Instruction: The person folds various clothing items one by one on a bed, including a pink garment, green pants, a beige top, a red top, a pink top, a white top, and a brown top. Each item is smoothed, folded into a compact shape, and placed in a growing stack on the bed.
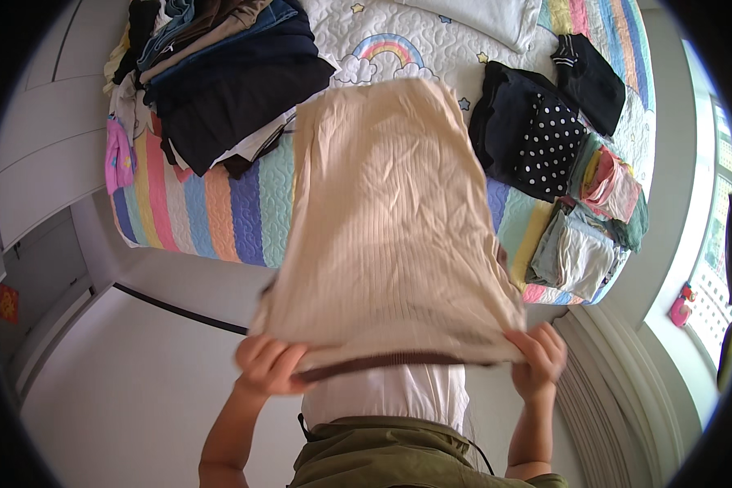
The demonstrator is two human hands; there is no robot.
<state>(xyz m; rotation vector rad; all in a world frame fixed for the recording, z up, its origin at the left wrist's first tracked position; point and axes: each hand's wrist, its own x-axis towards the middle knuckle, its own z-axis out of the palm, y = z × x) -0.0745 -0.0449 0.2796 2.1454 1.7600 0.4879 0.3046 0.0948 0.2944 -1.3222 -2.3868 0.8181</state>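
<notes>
A beige ribbed knit garment [390,207] hangs stretched between my two hands, its far end reaching over the bed. Brown trim runs along the edge nearest my body. My left hand [271,364] grips one corner of that near edge, and my right hand [538,355] pinches the opposite corner. Soft creases cross the cloth, mostly on its right half. Where the far end meets the quilt is hard to tell; the garment hides part of the bed's front edge.
A striped quilt [219,213] covers the bed. Piled dark clothes [238,91] lie at left, beside a pink garment [119,155]. At right are a polka-dot garment [549,140], a folded black garment [592,82] and small folded clothes [579,250]. A curtain [610,378] hangs near the window.
</notes>
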